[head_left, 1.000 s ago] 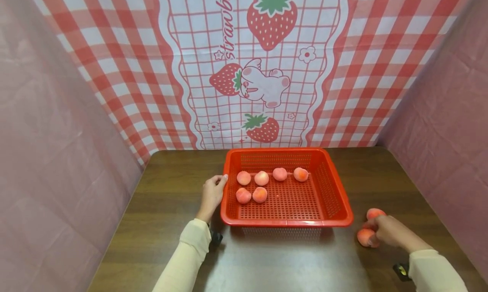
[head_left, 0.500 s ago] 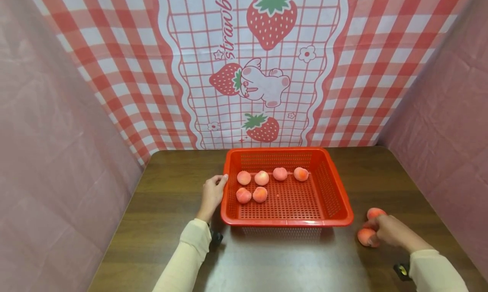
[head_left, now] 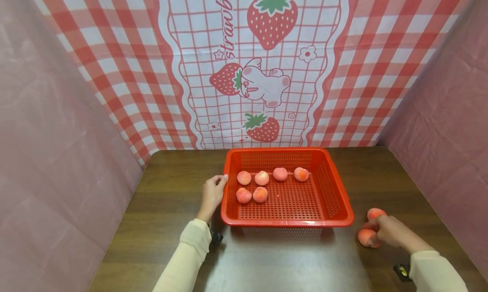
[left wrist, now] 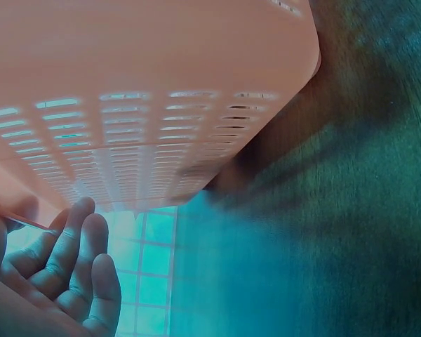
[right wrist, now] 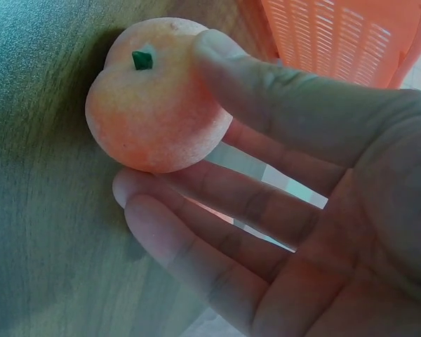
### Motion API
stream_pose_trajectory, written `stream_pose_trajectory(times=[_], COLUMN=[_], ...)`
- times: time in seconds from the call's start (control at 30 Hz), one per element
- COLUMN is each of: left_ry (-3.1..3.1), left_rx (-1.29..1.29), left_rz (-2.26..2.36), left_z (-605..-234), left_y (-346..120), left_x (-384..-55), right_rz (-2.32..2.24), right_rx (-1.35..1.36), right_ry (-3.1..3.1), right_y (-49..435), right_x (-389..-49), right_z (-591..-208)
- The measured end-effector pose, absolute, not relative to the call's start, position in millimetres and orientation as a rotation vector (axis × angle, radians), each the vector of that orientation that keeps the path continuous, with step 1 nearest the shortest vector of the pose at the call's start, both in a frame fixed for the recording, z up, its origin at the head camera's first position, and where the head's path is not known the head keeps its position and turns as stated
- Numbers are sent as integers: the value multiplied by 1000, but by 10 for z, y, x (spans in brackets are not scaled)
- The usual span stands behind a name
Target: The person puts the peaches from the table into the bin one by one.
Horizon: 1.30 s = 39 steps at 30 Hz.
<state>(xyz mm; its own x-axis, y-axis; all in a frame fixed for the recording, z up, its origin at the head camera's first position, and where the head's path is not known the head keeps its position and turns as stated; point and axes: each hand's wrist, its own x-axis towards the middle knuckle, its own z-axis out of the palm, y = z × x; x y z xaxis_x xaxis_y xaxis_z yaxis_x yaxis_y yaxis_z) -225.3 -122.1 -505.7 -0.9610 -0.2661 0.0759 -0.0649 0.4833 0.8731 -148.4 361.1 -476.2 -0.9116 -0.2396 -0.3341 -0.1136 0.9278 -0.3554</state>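
A red plastic basket (head_left: 289,223) with slotted walls stands on the table, and several peaches (head_left: 260,194) lie in its left and back parts. My left hand (head_left: 212,194) pinches the basket's left rim between thumb and fingers; in the left wrist view the other fingers curl loosely beside the slotted wall. To the right of the basket, my right hand (head_left: 394,232) grips a peach (head_left: 365,237) resting on the table. That peach, with a green stem, shows in the right wrist view with the thumb (right wrist: 224,53) on one side and fingers at the other. A second peach (head_left: 375,213) sits just behind, partly hidden.
The brown wooden table (head_left: 167,177) ends at a checked strawberry-print cloth (head_left: 263,71) behind the basket. Pink cloth walls (head_left: 57,156) rise at both sides. A dark wrist camera (head_left: 402,271) sits under the right sleeve.
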Motion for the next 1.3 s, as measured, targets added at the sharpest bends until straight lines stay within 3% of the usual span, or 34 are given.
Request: stream_pose_trajectory(times=[1.3], left_ry=[-2527], left_rx=[310], left_rz=[-1485], left_z=[-5029], left_y=[-1211], left_x=[-2243], right_rz=[-560], right_rx=[-302], right_ry=[2726], right_y=[3663], right_x=[-1414], right_z=[-4801])
